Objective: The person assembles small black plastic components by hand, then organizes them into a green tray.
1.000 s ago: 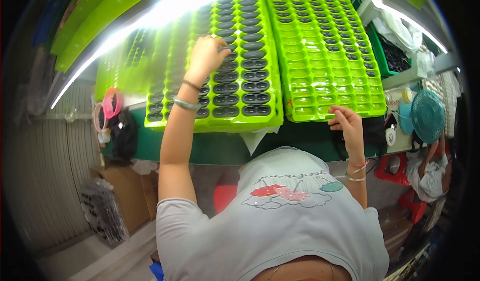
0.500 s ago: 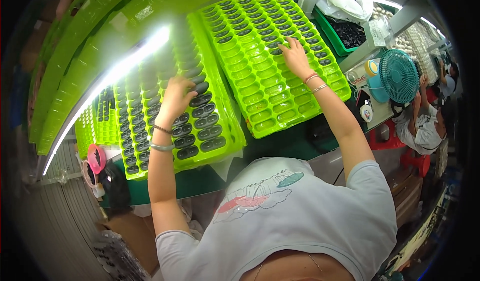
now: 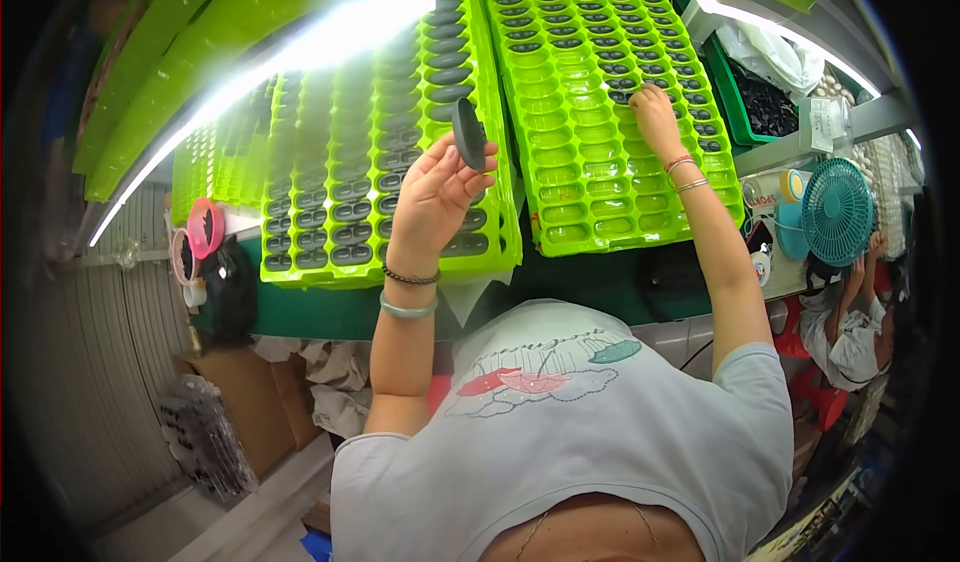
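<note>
My left hand (image 3: 437,187) is raised above the left tray's near right part. Its fingers and thumb grip a dark grey oval shell (image 3: 468,137), held on edge. Below lies the lime-green left tray (image 3: 508,192), its pockets filled with similar dark shells. Over the lime-green right tray (image 3: 640,237), my right hand (image 3: 657,117) reaches down with bent fingers drawn together at a pocket. Whatever the fingertips pinch there is too small to make out. Dark pieces fill that tray's far rows and its right columns; the near left pockets are bare.
A bright lamp tube (image 3: 340,37) hangs over the left tray. Beyond the right tray stand a green bin (image 3: 735,112) of black parts and a teal fan (image 3: 838,212). A pink ring-shaped item (image 3: 206,228) is at left. Another person (image 3: 850,332) sits at far right.
My left hand has lifted a dark oval shell up from the left tray's right column and turned it on edge. My right hand stays over the right tray, its fingers drawn closer together.
</note>
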{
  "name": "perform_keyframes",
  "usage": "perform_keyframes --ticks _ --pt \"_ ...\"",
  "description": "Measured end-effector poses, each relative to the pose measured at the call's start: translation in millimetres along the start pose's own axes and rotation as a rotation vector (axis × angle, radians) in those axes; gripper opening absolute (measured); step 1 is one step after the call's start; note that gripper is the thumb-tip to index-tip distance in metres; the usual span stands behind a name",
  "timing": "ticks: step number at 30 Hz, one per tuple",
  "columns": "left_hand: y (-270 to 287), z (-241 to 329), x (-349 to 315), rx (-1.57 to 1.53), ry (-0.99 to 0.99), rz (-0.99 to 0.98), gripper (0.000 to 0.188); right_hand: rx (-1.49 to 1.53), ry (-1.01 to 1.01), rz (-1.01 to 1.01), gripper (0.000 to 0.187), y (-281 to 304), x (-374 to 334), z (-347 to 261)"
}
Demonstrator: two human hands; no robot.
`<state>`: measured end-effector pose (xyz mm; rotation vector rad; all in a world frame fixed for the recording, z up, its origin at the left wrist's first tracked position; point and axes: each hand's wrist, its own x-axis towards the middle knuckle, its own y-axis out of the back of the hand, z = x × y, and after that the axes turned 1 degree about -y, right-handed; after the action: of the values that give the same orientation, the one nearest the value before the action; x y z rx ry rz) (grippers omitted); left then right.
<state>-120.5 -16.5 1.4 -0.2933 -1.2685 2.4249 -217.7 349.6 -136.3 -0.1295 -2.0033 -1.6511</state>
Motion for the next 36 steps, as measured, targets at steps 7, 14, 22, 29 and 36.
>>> perform_keyframes --ticks 7,14,22,29,36 --pt "-4.6 -22.1 -22.4 -0.111 -0.048 0.014 0.032 0.254 -0.21 0.108 0.005 4.8 -6.7 -26.3" --pt "-14.6 -30.9 -42.1 -0.124 -0.059 0.011 0.032 0.119 -0.202 0.184 0.013 10.4 -7.6 -10.5" --pt "-30.0 -44.5 -47.0 -0.098 -0.036 0.076 0.029 -0.12 -0.154 -0.006 0.011 -2.2 -3.3 -19.2" --pt "-33.2 -57.7 -51.6 -0.004 -0.043 0.143 0.026 1.511 -0.915 -0.006 0.017 92.1 -8.5 -82.4" --pt "-43.5 -75.6 -44.1 0.079 -0.018 0.03 0.043 1.975 -0.859 -0.284 0.021 172.2 -44.4 -157.1"
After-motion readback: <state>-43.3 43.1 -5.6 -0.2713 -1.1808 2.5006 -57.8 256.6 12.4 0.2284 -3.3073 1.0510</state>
